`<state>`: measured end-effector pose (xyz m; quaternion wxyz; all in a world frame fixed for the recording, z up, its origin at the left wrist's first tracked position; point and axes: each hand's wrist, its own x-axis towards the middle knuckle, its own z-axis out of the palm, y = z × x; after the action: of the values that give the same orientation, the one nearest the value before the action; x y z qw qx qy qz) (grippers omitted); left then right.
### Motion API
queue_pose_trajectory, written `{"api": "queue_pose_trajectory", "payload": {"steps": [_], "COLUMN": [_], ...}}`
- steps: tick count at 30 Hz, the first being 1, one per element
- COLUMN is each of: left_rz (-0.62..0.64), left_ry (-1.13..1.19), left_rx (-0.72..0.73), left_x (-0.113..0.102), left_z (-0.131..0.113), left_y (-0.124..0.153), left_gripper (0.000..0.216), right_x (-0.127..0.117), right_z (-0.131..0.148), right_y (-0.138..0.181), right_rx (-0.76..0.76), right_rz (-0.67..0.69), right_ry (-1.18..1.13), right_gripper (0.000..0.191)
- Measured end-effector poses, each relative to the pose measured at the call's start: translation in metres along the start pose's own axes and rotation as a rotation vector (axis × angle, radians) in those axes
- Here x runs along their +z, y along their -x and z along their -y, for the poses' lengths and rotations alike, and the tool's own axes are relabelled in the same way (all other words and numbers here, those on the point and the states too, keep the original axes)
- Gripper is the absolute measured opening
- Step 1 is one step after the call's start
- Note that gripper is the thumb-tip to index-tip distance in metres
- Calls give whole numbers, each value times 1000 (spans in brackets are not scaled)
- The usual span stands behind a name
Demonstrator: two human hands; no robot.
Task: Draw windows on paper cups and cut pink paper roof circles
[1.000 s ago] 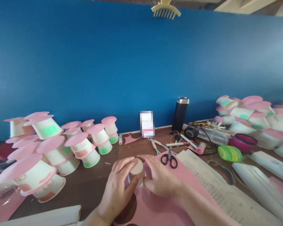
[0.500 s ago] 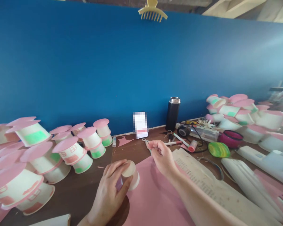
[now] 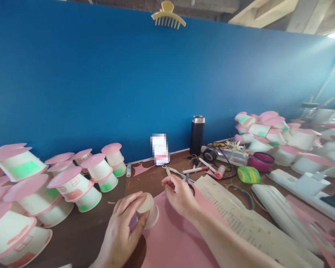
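Note:
My left hand [image 3: 125,219] is wrapped around a small white paper cup [image 3: 152,216], which stands upside down with its base up. The cup is at the left edge of a large pink paper sheet [image 3: 178,238]. Over the sheet's far part is my right hand [image 3: 181,193], its fingers curled in together; whatever may be between them is hidden. Just beyond these fingers lies a thin teal and white pen [image 3: 181,174]. Dark-handled scissors [image 3: 192,188] show partly behind the right hand.
Stacked paper cups with pink discs [image 3: 72,182] crowd the left, and more cups [image 3: 279,137] are piled at the back right. A black flask [image 3: 197,136] and a phone [image 3: 160,149] stand by the blue partition [image 3: 128,74]. A printed sheet [image 3: 234,219] and power strip [image 3: 293,186] lie right.
My right hand has drawn back toward me from the pen, which now lies apart from the fingers. The scissors have come into sight. My left hand still holds the cup. The view has turned slightly right.

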<state>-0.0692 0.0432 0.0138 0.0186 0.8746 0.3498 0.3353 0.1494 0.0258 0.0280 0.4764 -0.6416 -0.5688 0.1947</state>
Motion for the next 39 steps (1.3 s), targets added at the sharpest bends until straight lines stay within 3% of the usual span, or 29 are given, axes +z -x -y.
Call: {"api": "queue_pose_trajectory", "payload": {"steps": [17,29,35,39], "left_rz": [6,-4,-8,-9], "left_ry": [6,-24,-36,-32], "left_rx": [6,-1,3,27], "left_x": [-1,1,0,-1], "left_z": [-2,-5,-8,-8], "left_y": [0,-1,-3,-3], "left_gripper": [40,36,34,35], "right_x": [1,-9,-12,-37], "right_z": [3,40,35,22], "right_y": [5,-2,-20,-48], "right_rx": [-94,-179,-116,-88], "right_rz": [44,-24,-2,54], "right_ry": [20,-37,49,239], "right_gripper": [20,20,21,14]}}
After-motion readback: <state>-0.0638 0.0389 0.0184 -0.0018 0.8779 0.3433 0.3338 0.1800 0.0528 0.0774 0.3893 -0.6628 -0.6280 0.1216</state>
